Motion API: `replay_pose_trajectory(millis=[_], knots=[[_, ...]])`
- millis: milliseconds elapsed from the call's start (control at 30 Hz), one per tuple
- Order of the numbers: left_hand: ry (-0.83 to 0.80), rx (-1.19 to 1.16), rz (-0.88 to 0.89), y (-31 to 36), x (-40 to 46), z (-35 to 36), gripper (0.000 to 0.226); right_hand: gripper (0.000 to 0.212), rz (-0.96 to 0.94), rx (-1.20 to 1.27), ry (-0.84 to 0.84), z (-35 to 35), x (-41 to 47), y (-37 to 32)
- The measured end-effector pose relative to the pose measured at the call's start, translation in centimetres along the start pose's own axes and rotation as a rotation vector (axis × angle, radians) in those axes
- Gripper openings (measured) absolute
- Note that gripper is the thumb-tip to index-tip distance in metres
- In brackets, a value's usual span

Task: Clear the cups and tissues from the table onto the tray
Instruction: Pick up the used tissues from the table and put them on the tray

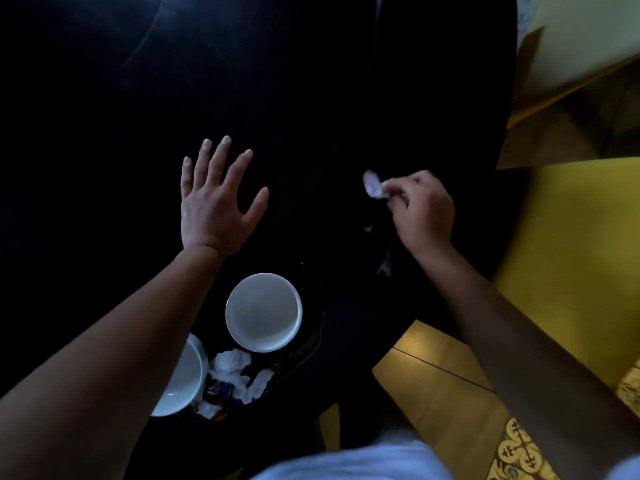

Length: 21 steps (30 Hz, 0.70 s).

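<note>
- Head view: the right hand [420, 206] is pinching a small crumpled white tissue [372, 184] over the dark worktop [311, 98]; it should keep the pinch firm while carrying it toward the dark tray [304, 344].
- The left hand [216, 199] is spreading wide and holding nothing.
- The tray is carrying two round white cups [264, 311], seemingly empty, and crumpled white tissues [235, 372] beside them.

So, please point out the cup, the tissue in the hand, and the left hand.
cup [263, 311], head view, inner bottom
tissue [372, 183], head view, crumpled end past the fingers
left hand [216, 206], head view, back of the hand
</note>
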<state>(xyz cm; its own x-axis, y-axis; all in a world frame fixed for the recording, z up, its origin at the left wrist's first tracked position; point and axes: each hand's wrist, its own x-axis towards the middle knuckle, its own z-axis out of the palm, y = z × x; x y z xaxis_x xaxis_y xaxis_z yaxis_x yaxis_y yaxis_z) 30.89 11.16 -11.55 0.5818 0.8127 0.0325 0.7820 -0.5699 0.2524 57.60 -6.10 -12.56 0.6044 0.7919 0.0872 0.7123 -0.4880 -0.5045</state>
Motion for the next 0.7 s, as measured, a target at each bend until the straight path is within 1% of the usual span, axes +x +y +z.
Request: replay_pose_trajectory(millis=[100,167,233,300,367,467,533,600,700], knots=[[-0.007,0.001,-0.001,0.0,0.0,0.0,0.065,0.017,0.069,0.062,0.091,-0.6,2.0,0.2],[-0.002,0.0,-0.002,0.0,0.0,0.0,0.065,0.023,0.126,0.006,0.059,-0.3,2.4,0.8],[0.006,-0.006,-0.001,0.0,0.0,0.1,0.064,0.023,0.146,-0.042,-0.022,0.2,2.0,1.2],[0.011,-0.007,0.001,0.1,0.0,0.1,0.064,0.019,0.122,-0.086,-0.082,0.5,0.9,0.8],[0.015,0.0,0.0,0.0,0.0,0.1,0.064,0.018,0.068,-0.099,-0.142,0.7,-0.7,0.0],[0.015,-0.001,-0.002,0.0,-0.1,0.0,0.064,0.017,-0.022,-0.052,-0.234,0.2,-3.8,-1.0],[0.014,-0.001,-0.003,0.0,-0.1,0.0,0.064,0.014,-0.053,0.003,-0.237,-0.7,-5.8,-0.7],[0.012,-0.009,-0.002,-0.1,-0.1,0.0,0.065,0.011,-0.065,0.027,-0.193,-1.6,-7.9,-0.1],[0.012,-0.009,0.0,0.0,0.1,0.0,0.064,0.007,-0.097,-0.009,-0.189,-2.0,-10.7,0.8]])
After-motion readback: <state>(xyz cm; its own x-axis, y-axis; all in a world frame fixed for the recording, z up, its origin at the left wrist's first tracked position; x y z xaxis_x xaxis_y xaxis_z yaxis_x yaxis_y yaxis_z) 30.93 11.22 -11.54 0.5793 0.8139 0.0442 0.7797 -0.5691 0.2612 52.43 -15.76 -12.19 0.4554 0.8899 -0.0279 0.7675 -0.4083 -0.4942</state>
